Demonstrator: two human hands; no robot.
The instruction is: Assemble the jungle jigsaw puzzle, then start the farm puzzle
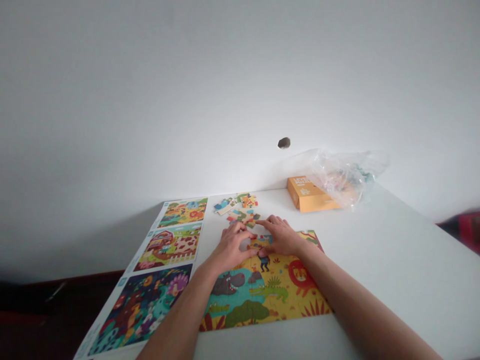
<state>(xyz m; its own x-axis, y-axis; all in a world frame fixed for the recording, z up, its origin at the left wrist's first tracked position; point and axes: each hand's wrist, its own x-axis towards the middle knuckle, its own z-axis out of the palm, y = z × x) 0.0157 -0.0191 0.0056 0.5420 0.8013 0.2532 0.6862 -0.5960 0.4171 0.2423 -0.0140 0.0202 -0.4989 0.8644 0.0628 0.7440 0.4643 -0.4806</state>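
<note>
While puzzle's point(279, 297) lower rows sit joined, loose pcs point(243, 216) lie beyond — L hand point(233, 247) & R hand point(281, 238) half-curled, can't tell if gripping.

a person's left forearm point(183, 312) and right forearm point(356, 300) both showing bare, each broadening toward the elbow and narrowing at the wrist, left hand point(233, 246) and right hand point(282, 238) also appearing bare, slender fingers tapering, fingernails looking too small to make out

Soft light brightens the wall point(217, 110) centrally — corners dimmer (fine detail blurred) — glare flecking clear plastic point(347, 175).
</note>
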